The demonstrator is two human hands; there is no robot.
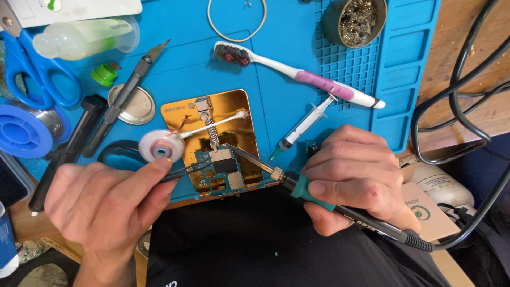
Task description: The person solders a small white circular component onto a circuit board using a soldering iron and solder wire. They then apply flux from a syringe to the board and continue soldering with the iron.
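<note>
A small blue circuit board (222,172) is clamped in a gold metal holder (240,133) on a blue work mat (287,95). My right hand (355,178) grips a soldering iron (303,191) with a teal collar, and its tip rests on the board's silver shield. My left hand (109,204) pinches black tweezers (183,171) whose points reach the board's left edge. A white spool of copper braid (161,146) and a cotton swab (212,125) lie on the holder just above.
On the mat lie a pink and white toothbrush (313,79), a syringe (305,125), a craft knife (125,93), blue scissors (32,69), a solder reel (24,130), a clear bottle (85,37) and a brass wool tin (355,21). Black cables (462,106) loop at right.
</note>
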